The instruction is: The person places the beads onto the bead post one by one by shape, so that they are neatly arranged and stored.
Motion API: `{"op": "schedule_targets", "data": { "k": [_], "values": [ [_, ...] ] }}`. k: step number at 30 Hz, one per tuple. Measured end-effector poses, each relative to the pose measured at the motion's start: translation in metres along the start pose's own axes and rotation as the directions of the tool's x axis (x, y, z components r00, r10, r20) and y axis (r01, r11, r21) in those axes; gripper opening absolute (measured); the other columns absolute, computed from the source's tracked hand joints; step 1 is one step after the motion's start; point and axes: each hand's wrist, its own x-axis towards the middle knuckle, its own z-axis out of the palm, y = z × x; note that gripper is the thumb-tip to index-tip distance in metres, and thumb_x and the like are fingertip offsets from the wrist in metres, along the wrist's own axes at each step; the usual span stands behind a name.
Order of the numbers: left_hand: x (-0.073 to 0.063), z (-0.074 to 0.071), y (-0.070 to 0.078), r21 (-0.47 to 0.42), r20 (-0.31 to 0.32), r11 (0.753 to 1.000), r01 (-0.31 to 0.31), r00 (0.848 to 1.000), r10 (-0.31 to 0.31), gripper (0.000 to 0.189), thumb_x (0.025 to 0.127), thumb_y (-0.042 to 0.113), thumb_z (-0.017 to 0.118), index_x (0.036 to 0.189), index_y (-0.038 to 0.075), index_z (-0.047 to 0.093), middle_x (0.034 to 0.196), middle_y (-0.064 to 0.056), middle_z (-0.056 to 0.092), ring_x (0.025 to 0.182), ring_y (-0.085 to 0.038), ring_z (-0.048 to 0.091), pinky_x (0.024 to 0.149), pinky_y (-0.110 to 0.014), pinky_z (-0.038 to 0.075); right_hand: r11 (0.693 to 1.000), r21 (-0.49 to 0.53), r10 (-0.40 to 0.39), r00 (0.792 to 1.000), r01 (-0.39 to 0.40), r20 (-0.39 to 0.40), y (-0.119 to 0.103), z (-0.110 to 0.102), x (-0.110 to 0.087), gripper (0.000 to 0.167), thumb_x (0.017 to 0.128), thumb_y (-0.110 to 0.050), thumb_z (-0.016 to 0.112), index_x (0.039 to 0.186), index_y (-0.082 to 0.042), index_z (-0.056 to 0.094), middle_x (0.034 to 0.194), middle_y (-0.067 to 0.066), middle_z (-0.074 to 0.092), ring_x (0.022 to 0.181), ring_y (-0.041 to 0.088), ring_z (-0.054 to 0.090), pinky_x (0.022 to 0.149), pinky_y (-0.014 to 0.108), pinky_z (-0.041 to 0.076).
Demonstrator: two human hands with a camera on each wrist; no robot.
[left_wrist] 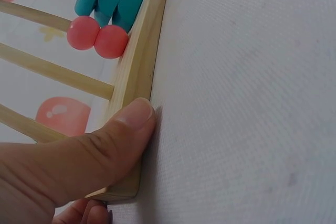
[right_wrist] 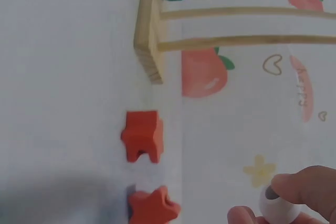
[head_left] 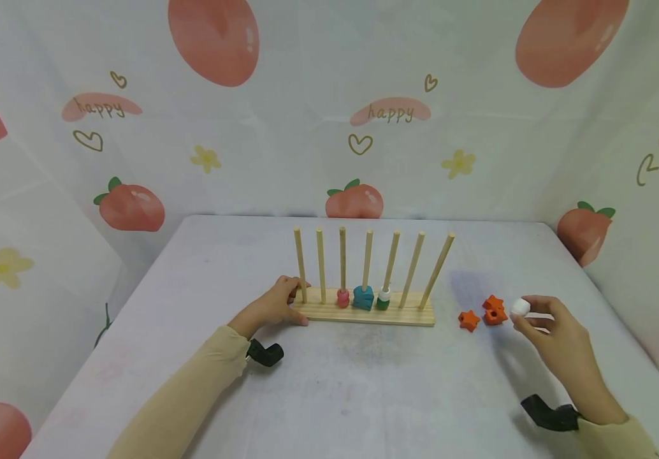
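My left hand (head_left: 275,305) grips the left end of a wooden peg rack (head_left: 335,312), thumb (left_wrist: 118,137) along the front edge and fingers partly hidden behind. Seven upright pegs rise from its base. Two pinkish-red round beads (left_wrist: 97,38) are stacked on the third peg from the left. Teal beads (head_left: 363,298) fill the bottom of the middle peg, and a green bead (head_left: 383,304) with a white one (head_left: 384,294) on top sits to their right. Off the rack's right end, my right hand (head_left: 564,338) pinches a white bead (head_left: 520,307) between thumb and fingers; a dark hole shows in it.
Orange star-shaped beads (head_left: 469,320) lie on the white table (head_left: 335,382) between the rack and my right hand. A curtain (head_left: 283,140) printed with peaches hangs behind the table. Black wrist straps (head_left: 550,414) stick out by both sleeves.
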Motion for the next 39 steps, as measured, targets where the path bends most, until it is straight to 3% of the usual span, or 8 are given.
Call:
{"op": "schedule_targets", "data": {
  "k": [7,14,16,21,26,32,39],
  "values": [
    [0.001,0.000,0.000,0.010,0.001,1.000,-0.002,1.000,0.002,0.074,0.071,0.008,0.086,0.134,0.000,0.047,0.124,-0.020,0.039,0.117,-0.033,0.047,0.105,-0.046,0.039,0.999,0.035,-0.039,0.999,0.038,0.029,-0.018,0.002,0.003,0.056,0.092,-0.030,0.068,0.139,-0.007,0.049,0.122,0.019,0.057,0.078,-0.023,0.047,0.063,0.005,0.043],
    [0.000,-0.001,0.000,0.004,-0.002,1.000,0.004,1.000,-0.004,0.074,0.070,0.008,0.086,0.133,0.001,0.047,0.124,-0.019,0.039,0.118,-0.033,0.047,0.105,-0.047,0.040,0.976,0.176,-0.126,0.992,0.124,0.002,-0.037,0.011,0.002,0.047,0.089,-0.023,0.071,0.129,-0.007,0.055,0.110,-0.017,0.054,0.085,-0.017,0.055,0.067,0.008,0.048],
    [0.000,-0.001,0.000,0.006,-0.002,1.000,0.002,1.000,-0.002,0.074,0.070,0.008,0.086,0.133,0.001,0.048,0.123,-0.019,0.039,0.117,-0.032,0.047,0.104,-0.047,0.040,0.964,0.218,-0.156,0.988,0.153,-0.004,-0.041,0.015,0.003,0.045,0.088,-0.017,0.072,0.127,-0.005,0.054,0.105,-0.021,0.053,0.084,-0.014,0.057,0.066,0.011,0.051],
    [0.000,-0.001,0.001,0.003,-0.004,1.000,0.004,1.000,-0.004,0.072,0.071,0.008,0.086,0.132,0.002,0.048,0.122,-0.018,0.039,0.118,-0.033,0.047,0.105,-0.047,0.039,0.942,0.277,-0.198,0.980,0.189,0.004,-0.053,0.020,0.004,0.043,0.086,-0.010,0.073,0.124,-0.003,0.053,0.103,-0.022,0.055,0.082,-0.009,0.060,0.064,0.015,0.053],
    [-0.001,-0.001,0.002,0.002,-0.004,1.000,0.003,1.000,-0.003,0.073,0.071,0.008,0.086,0.132,0.002,0.048,0.123,-0.019,0.039,0.119,-0.033,0.047,0.105,-0.047,0.039,0.930,0.284,-0.246,0.969,0.233,0.010,-0.063,0.025,0.005,0.040,0.087,-0.010,0.072,0.123,-0.003,0.054,0.112,-0.017,0.053,0.088,-0.011,0.057,0.065,0.013,0.051],
    [-0.003,-0.002,0.003,-0.012,-0.007,1.000,0.011,1.000,-0.012,0.074,0.070,0.009,0.087,0.133,0.002,0.048,0.125,-0.020,0.039,0.120,-0.035,0.047,0.106,-0.048,0.038,0.857,0.407,-0.359,0.933,0.316,0.030,-0.078,0.035,0.009,0.040,0.084,0.002,0.071,0.121,-0.002,0.055,0.116,-0.002,0.054,0.094,-0.004,0.059,0.070,0.015,0.054],
    [-0.002,-0.001,0.002,-0.024,0.005,1.000,0.008,1.000,-0.008,0.075,0.070,0.009,0.086,0.134,0.002,0.047,0.124,-0.020,0.038,0.120,-0.036,0.047,0.106,-0.049,0.038,0.796,0.467,-0.448,0.894,0.385,0.026,-0.097,0.039,0.009,0.039,0.081,0.008,0.071,0.117,0.004,0.056,0.110,-0.009,0.057,0.089,0.000,0.059,0.074,0.012,0.052]
  ]
}}
